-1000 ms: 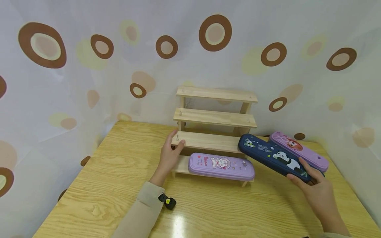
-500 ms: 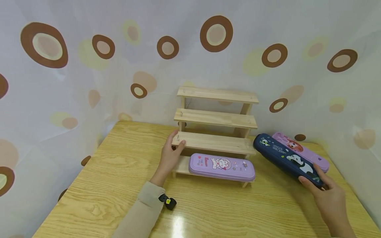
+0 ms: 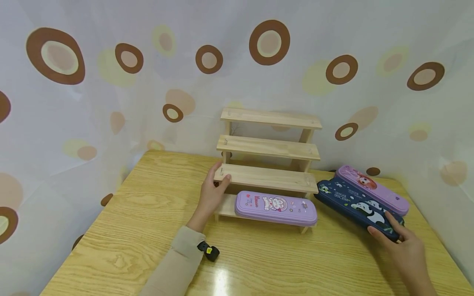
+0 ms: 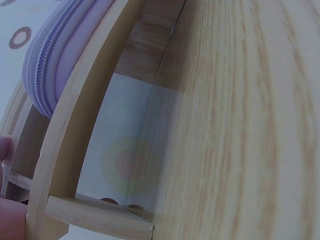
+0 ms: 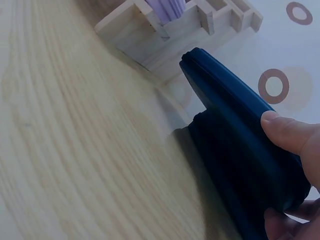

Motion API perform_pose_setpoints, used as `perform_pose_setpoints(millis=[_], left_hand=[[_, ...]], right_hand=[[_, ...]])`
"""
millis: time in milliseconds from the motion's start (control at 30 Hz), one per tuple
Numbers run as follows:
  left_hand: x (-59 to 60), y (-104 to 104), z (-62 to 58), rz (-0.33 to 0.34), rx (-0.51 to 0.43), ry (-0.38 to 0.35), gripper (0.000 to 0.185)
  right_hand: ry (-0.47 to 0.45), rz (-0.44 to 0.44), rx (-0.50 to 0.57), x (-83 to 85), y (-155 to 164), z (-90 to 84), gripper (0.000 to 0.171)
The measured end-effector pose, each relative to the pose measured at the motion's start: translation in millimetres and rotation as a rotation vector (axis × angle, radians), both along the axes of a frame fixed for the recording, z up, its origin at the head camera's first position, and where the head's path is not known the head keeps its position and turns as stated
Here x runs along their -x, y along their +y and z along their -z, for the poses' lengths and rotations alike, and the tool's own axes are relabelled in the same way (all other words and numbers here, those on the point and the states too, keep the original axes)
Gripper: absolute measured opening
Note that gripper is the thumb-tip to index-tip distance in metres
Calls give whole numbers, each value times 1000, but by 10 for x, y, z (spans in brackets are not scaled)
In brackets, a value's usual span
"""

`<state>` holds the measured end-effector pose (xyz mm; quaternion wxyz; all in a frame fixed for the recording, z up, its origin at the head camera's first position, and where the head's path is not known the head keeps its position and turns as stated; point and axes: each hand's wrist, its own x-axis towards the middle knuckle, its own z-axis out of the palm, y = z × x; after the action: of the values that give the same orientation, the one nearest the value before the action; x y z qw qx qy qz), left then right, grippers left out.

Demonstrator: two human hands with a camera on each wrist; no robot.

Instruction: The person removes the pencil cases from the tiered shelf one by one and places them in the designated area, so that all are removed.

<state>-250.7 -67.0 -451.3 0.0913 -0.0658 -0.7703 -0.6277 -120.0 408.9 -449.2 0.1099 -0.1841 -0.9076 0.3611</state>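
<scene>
My right hand (image 3: 405,250) pinches the near end of a dark blue pencil case (image 3: 342,205) with panda pictures, thumb on one side and fingers on the other. In the right wrist view this blue case (image 5: 235,107) tilts over a second dark blue case (image 5: 205,145) lying on the table. A purple pencil case (image 3: 389,195) with a red-haired figure lies along their far side. My left hand (image 3: 212,191) grips the left end of a step on the wooden tiered rack (image 3: 264,176). On the rack's lowest step rests a lilac pencil case (image 3: 275,206) with a rabbit picture.
The rack's upper steps (image 3: 268,146) rise toward a wall sheet (image 3: 237,82) printed with brown rings. Bare wood-grain tabletop (image 3: 259,263) lies in front of the rack. A black strap (image 3: 208,250) is on the left wrist.
My right hand has carried the blue panda case right, away from the rack's side and over the second blue case, then slightly back left. The left hand has stayed on the rack.
</scene>
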Motion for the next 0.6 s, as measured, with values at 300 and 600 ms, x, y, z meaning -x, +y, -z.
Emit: perform_pose_setpoints(millis=[300,600], left_hand=[[9,-2,-1,0,-6,3,59],[18,-4,23,6,9,16,61]], right_hand=[[21,-44,-114,-21,-48,2,81],[-92,-29,-182,-25,-90,24,88]])
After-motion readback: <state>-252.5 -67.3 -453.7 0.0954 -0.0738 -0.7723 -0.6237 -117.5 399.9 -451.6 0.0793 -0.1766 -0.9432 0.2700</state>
